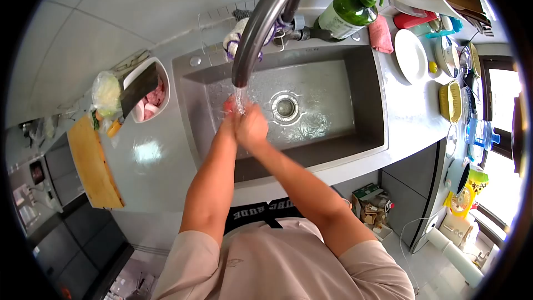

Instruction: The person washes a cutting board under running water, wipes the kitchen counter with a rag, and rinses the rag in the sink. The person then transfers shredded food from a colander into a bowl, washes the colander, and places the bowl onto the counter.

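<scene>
Both my hands are together under a stream of water [239,95] falling from the dark curved faucet [258,33]. My right hand [253,126] has its fingers curled in against my left hand [236,116]; anything within them is hidden. Water and the right hand cover most of my left hand's fingers. Something reddish [229,104] shows at the far end of the left hand, and I cannot tell whether it is fingertips or a held piece. Below lies the wet grey sink [327,89] with its round metal drain [285,108].
Left of the sink, a white container [164,97] holds raw meat [151,103], with a dark broad blade [139,90] across it. A wooden board [95,161] lies farther left. A green pump bottle [347,14], pink cloth [380,34] and white plate [411,55] stand to the right.
</scene>
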### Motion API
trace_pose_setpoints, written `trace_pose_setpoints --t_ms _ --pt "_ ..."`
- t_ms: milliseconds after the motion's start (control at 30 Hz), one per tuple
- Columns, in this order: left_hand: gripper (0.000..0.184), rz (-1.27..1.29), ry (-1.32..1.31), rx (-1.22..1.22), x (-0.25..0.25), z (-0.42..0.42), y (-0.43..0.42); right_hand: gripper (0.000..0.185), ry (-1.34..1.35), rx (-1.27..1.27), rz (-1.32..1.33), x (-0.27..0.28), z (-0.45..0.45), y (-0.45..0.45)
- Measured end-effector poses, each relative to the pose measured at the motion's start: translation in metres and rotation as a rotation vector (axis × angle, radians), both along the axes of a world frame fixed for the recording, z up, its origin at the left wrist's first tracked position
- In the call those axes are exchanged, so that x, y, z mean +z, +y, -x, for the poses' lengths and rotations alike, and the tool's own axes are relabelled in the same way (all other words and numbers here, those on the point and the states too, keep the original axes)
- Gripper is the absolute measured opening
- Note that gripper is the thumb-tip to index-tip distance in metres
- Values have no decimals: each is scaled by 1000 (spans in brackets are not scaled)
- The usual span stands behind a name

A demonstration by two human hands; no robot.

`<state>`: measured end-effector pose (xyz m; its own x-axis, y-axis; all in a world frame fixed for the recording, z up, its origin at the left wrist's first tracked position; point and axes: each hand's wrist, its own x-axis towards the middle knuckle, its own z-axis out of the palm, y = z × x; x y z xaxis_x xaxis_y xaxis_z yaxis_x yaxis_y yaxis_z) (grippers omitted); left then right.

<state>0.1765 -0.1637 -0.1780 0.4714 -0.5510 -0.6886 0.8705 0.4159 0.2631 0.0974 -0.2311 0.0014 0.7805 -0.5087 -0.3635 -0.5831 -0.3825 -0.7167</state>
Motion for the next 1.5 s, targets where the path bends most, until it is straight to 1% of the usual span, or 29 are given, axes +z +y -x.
trace_pose_setpoints --t_ms 67,100,133,200,233,267,300,367,400,433,500,567,633,700,833,900,933,1000,1033,1100,1167,1233,1267,1300,1333,1367,1400,1433,1500 --pt "34 -93 56 29 34 14 -23 48 98 -59 -41 -55 -27 -51" --pt "35 -206 85 93 79 23 -30 47 182 -126 -72 -80 -38 -70" --pt "39 -292 3 50 74 19 -23 47 178 -124 -74 -91 -34 -76" --pt "44 -372 -80 15 76 13 -11 35 -346 -387 -467 -96 -30 -85" --pt "46 -518 -94 -90 90 12 -7 35 -348 -384 -463 -81 -24 -86" --pt "48 -663 -109 -196 103 12 -5 30 -361 -305 -603 -64 -13 -84" --pt "48 -659 -110 -187 113 13 -5 25 -372 -218 -744 -44 -4 -81" --pt "51 -196 96 -152 129 16 -2 18 -421 -98 -765 -26 8 -73" --pt "53 -86 13 -130 129 17 -2 17 -365 -31 -817 -27 15 -73" --pt "53 -87 15 -126 124 22 0 16 -301 32 -870 -35 25 -73" --pt "48 -227 -254 -154 122 26 -1 17 -366 61 -885 -41 34 -80" --pt "48 -101 -260 -107 131 29 3 14 -211 -224 -908 -37 42 -87" --pt "49 19 -268 -63 143 32 8 15 -241 -272 -795 -13 35 -76" --pt "48 0 -283 -101 146 34 12 16 -336 -62 -315 -7 33 -71" --pt "51 30 -375 -127 136 34 25 14 -142 17 -136 -25 27 -76" --pt "56 -149 -401 27 138 32 32 9 -529 -407 -794 -45 26 -82" --pt "56 -150 -399 32 146 32 33 6 -453 -560 -990 -19 26 -89" --pt "58 -298 -226 122 155 34 34 5 -455 -564 -1115 2 24 -93" --pt "58 -297 -224 125 156 35 31 4 -462 -570 -1239 5 22 -94" --pt "57 -231 65 122 155 40 22 4 -466 -546 -1250 4 14 -81" --pt "61 -192 119 93 156 42 9 6 -467 -527 -1261 -1 9 -61" --pt "65 -150 174 58 146 43 5 16 -331 -175 -701 -4 22 -30" --pt "63 162 12 -17 131 46 6 23 -314 -87 -454 6 31 -13" --pt "67 74 -31 -89 119 39 8 31 -295 1 -206 20 39 4" --pt "70 -12 -72 -166 106 33 11 31 -485 -15 -121 21 44 19" --pt "73 -95 -109 -244 94 27 13 31 -484 -21 -120 16 36 17" --pt "68 363 433 100 47 34 19 33 -342 -24 83 6 22 10" --pt "54 175 301 124 73 34 0 37 -196 -26 281 -4 8 2" --pt "27 -274 65 96 127 33 -39 38 -196 -83 164 -5 -27 -43"
